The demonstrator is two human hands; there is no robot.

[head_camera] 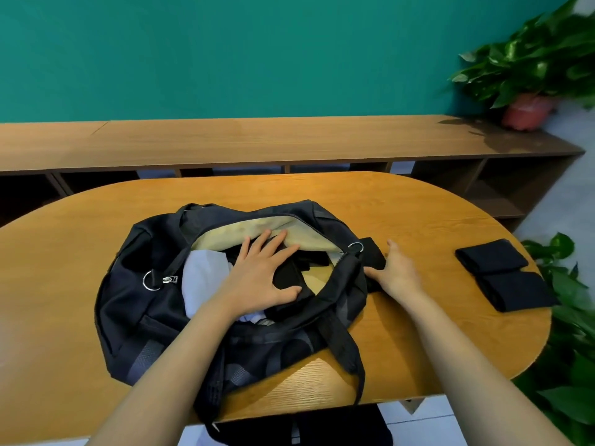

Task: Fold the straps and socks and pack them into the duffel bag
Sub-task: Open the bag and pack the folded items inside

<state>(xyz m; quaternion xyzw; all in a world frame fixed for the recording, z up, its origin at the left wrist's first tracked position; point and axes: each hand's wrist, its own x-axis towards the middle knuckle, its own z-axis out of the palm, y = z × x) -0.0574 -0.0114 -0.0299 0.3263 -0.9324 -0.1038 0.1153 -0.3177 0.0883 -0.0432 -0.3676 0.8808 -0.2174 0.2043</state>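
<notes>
A black duffel bag (135,304) lies unzipped in the middle of the wooden table (418,214), showing its beige lining. Inside are a white cloth (204,278) and a folded black piece (286,275). My left hand (260,275) presses flat on that black piece with its fingers spread. My right hand (397,270) is at the bag's right end, its fingers curled round another folded black piece (373,252) that lies against the bag. Two more folded black pieces (492,257) (516,291) lie side by side at the table's right end.
The bag's handles (346,346) trail toward the table's near edge. A long low wooden shelf (257,140) runs behind the table under a teal wall. A potted plant (528,111) stands on its right end, and more leaves (570,365) crowd the table's right side.
</notes>
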